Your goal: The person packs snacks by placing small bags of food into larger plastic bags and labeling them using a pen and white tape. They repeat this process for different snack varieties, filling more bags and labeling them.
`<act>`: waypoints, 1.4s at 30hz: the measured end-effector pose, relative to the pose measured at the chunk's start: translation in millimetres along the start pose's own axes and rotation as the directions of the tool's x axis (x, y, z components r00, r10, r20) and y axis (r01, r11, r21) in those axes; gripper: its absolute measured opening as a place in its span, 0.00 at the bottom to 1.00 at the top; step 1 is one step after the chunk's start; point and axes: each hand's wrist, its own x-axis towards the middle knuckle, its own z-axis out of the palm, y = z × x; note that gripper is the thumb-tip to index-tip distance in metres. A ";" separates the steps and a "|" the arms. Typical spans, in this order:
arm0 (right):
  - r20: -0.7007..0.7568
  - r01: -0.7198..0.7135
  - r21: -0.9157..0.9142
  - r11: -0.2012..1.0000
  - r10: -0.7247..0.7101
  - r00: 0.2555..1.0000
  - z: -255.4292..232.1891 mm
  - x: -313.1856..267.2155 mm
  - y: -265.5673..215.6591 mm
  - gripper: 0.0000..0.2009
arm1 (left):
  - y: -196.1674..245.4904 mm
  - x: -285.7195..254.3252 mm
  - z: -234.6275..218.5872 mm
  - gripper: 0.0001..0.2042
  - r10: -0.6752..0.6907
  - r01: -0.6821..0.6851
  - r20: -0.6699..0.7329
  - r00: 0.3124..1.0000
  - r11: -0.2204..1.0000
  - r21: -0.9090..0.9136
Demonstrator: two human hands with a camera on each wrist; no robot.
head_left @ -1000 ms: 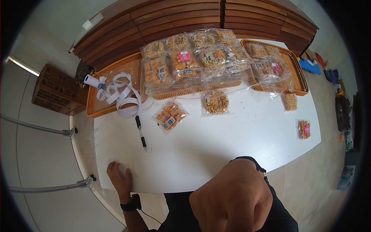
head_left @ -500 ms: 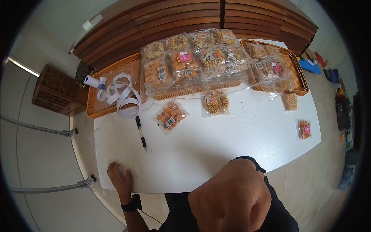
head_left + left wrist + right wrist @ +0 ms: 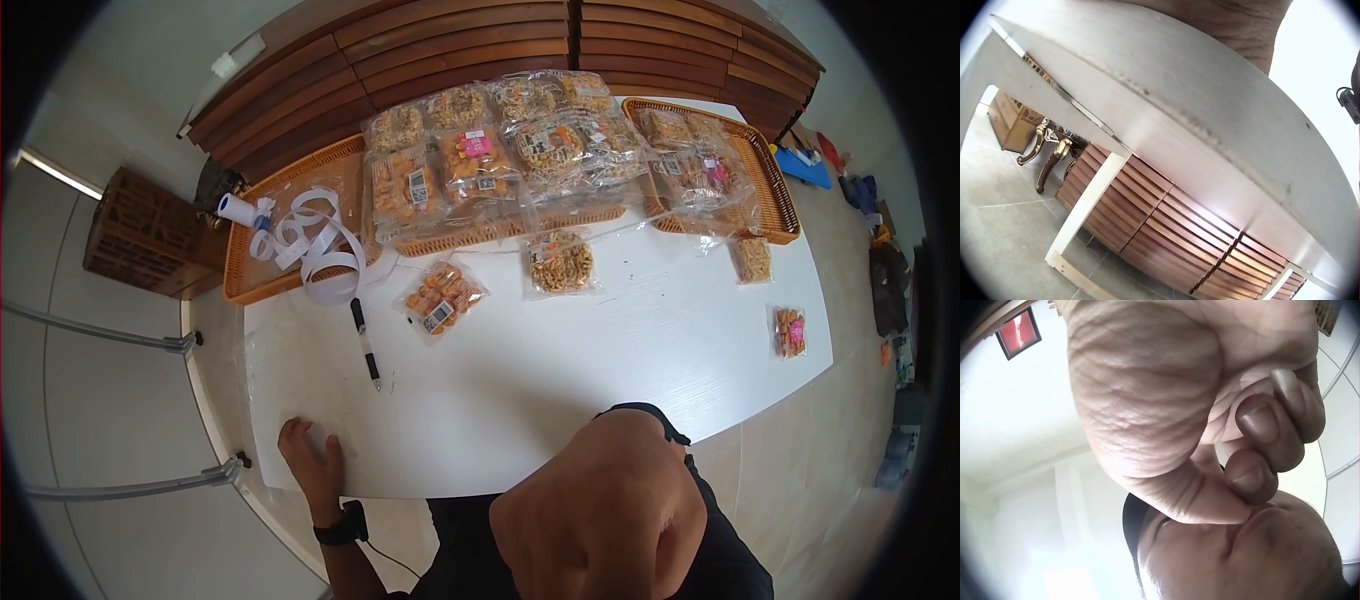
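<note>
My left hand [image 3: 310, 460] rests on the white table [image 3: 480, 400] at its front left edge, fingers loosely bent and nothing in them. Raised close to the head camera, my right hand [image 3: 610, 510] shows its back. In the right wrist view the fingers [image 3: 1260, 425] of that hand are curled toward the palm, and the thumb [image 3: 1210, 500] reaches the person's face near the mouth. Nothing shows in its grip. Nearest the left hand lies a black and white pen [image 3: 366, 345]. Beyond it are a clear packet of orange snacks [image 3: 445, 298] and a packet of noodle-like snacks [image 3: 560, 266].
Wicker trays hold many snack packets [image 3: 480, 150] at the back. The left tray [image 3: 238, 265] carries a curled white label strip [image 3: 330, 265] and a roll [image 3: 236, 209]. Small packets lie at right, one pink-labelled [image 3: 789, 333], another beige [image 3: 752, 262]. A slatted wooden cabinet [image 3: 460, 50] stands behind.
</note>
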 end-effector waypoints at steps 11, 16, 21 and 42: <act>-0.021 -0.023 0.018 1.000 0.023 1.000 0.8 1.3 -2.0 0.25 | 0.7 0.5 -0.2 0.24 0.005 -0.005 0.000 1.000 1.000 0.003; -0.080 0.003 0.050 0.999 0.001 0.997 6.1 2.2 -0.7 0.25 | 0.6 0.8 -0.4 0.24 -0.008 0.008 0.013 1.000 1.000 0.008; -0.071 -0.019 0.076 0.997 0.025 0.997 2.2 11.9 -10.5 0.25 | 0.8 0.4 -0.1 0.23 -0.010 0.010 0.006 1.000 1.000 0.002; -0.026 -0.028 -0.033 0.999 0.027 0.999 -5.2 11.0 -9.2 0.26 | 2.1 0.8 -0.8 0.24 -0.003 0.003 0.005 1.000 1.000 -0.010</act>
